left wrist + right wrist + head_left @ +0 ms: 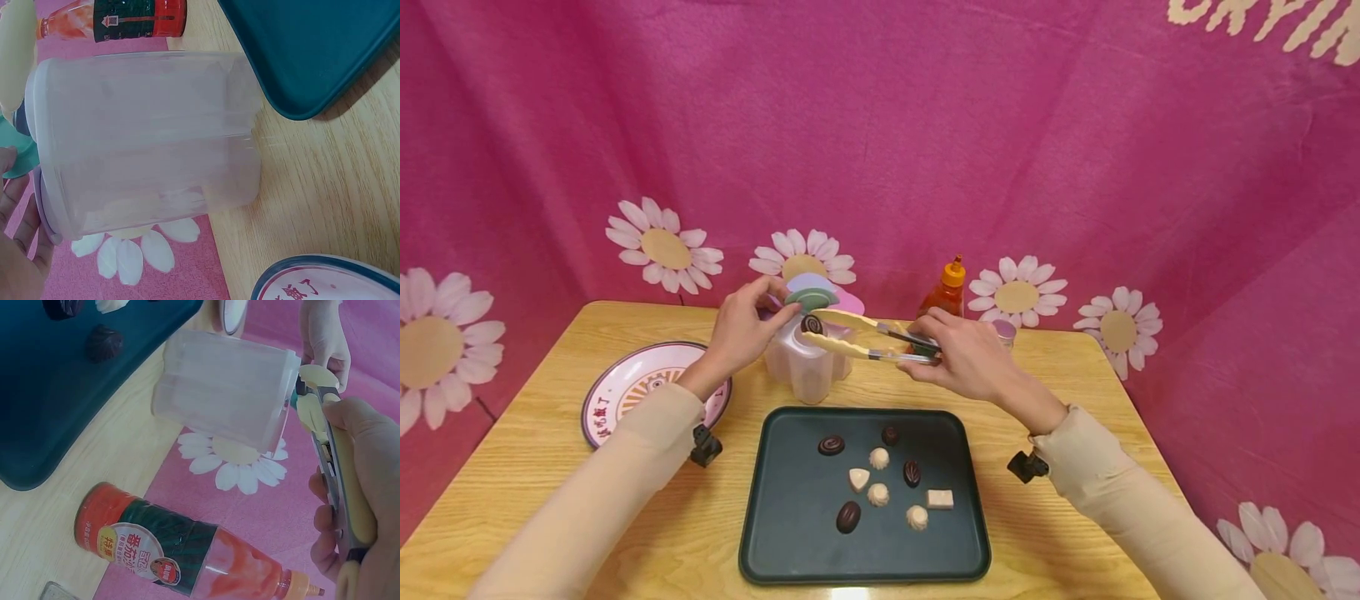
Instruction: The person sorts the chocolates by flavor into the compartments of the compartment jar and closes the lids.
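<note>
A translucent plastic container (810,375) with coloured flap lids stands behind the tray. My left hand (741,325) pinches its raised green lid (811,298) between thumb and fingers. My right hand (966,350) grips metal tongs with cream tips (842,343). Between those tips a dark swirled chocolate (812,324) is held over the container's top, beside the green lid. The left wrist view shows the container's wall (144,144) from the side; the chocolate is mostly hidden there. In the right wrist view my fingers wrap the tongs (340,469).
A dark green tray (790,550) holds several dark and white chocolates. A printed plate (613,375) lies left, partly under my left forearm. Behind my right hand stand a red sauce bottle (950,292) and a small jar with a purple lid (1003,329). A pink cloth hangs behind.
</note>
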`<state>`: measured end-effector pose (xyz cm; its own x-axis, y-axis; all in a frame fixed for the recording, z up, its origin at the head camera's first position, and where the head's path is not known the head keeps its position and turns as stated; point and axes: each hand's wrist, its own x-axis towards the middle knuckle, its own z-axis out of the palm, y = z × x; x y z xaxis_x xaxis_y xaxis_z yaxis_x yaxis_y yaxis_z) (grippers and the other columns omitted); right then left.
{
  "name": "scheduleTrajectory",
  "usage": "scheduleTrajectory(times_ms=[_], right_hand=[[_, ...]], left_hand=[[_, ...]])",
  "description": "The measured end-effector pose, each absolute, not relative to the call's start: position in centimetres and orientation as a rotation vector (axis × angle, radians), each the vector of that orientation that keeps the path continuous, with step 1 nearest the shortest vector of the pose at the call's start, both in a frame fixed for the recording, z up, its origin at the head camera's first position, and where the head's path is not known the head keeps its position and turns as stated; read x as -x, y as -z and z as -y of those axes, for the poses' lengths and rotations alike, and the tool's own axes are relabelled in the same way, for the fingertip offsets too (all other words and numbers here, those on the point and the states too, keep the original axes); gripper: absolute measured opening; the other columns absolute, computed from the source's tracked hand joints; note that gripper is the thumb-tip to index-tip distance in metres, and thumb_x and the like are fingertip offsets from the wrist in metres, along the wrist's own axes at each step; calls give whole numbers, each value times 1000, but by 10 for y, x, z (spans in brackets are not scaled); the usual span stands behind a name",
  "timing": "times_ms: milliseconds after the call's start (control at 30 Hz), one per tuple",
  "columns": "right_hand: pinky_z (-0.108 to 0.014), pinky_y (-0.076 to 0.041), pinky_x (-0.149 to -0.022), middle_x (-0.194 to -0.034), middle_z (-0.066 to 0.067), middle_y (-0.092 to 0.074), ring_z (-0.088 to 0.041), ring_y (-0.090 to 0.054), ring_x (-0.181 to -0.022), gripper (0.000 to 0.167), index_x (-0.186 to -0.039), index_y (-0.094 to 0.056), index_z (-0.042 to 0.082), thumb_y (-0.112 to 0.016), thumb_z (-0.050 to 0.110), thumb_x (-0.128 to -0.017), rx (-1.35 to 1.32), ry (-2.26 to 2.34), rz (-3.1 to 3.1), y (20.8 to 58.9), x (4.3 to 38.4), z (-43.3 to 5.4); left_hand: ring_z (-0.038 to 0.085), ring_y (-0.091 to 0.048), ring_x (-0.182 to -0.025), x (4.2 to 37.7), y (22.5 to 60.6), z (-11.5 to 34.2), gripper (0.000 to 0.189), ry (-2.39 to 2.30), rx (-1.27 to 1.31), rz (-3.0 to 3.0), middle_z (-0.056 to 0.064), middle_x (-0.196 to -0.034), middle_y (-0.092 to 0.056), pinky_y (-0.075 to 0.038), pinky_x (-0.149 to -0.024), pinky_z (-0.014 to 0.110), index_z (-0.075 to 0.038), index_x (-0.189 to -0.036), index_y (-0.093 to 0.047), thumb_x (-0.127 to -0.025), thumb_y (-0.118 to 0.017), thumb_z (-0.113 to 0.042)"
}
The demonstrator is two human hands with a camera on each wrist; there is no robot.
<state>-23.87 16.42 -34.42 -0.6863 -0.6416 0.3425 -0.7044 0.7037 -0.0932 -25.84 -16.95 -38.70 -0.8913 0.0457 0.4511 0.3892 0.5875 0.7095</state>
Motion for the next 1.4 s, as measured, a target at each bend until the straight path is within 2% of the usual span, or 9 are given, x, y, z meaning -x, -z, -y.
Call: scheduleTrajectory(times_ms=[233, 500, 767, 1000, 1100, 1233, 1400], right_hand=[[-23, -40, -54, -103, -3, -73, -13, -58, -67, 46, -118, -74, 13, -81, 46, -87, -1031, -357, 2656, 347, 238, -166], [-23, -42, -57, -102, -3, -73, -12, -59, -69, 47, -119, -74, 14, -83, 46, -86, -1024, -370, 2657, 348, 232, -178], [-21, -37, -55, -101, -3, -73, -8, -50, -65, 51, -116, -75, 12, -88, 45, -80, -1027, -379, 2604, 351, 218, -206], [-21, -42, -58, -99, -2, -71, -8, -54, -70, 50, -116, -75, 11, -90, 41, -78, -998, -351, 2619, 356, 202, -237], [-20, -39, -56, -100, -1, -72, -6, -53, -69, 49, -116, -74, 12, -90, 39, -78, -988, -337, 2616, 359, 195, -249], [-17, -33, -53, -90, 5, -68, 0, -45, -64, 47, -112, -76, 15, -91, 41, -75, -979, -306, 2574, 366, 188, -262], [-17, -31, -53, -85, 12, -62, 3, -42, -62, 45, -107, -76, 18, -92, 44, -74, -939, -262, 2592, 376, 176, -275]], left_hand=[[27, -69, -84, 258, 387, 169, 17, 1226, 355, 2431, 17, -99, -75, -49, -74, 19, -4, -107, -67, -96, -78, -11], [29, -72, -86, 258, 388, 170, 17, 1219, 365, 2426, 18, -101, -75, -53, -77, 25, -3, -107, -67, -96, -78, -11], [29, -71, -87, 258, 387, 170, 18, 1238, 366, 2432, 18, -102, -74, -52, -77, 22, -4, -108, -67, -96, -78, -11], [29, -71, -88, 257, 386, 170, 18, 1237, 360, 2438, 19, -102, -74, -54, -79, 29, -3, -108, -67, -96, -77, -11], [30, -71, -89, 257, 387, 170, 18, 1237, 361, 2438, 19, -102, -74, -56, -81, 33, -3, -108, -67, -96, -77, -11], [30, -71, -89, 258, 387, 170, 18, 1236, 362, 2434, 19, -102, -74, -57, -82, 38, -3, -108, -67, -96, -77, -10], [30, -71, -89, 257, 387, 170, 18, 1234, 358, 2437, 19, -102, -74, -57, -81, 36, -3, -109, -67, -96, -77, -11]])
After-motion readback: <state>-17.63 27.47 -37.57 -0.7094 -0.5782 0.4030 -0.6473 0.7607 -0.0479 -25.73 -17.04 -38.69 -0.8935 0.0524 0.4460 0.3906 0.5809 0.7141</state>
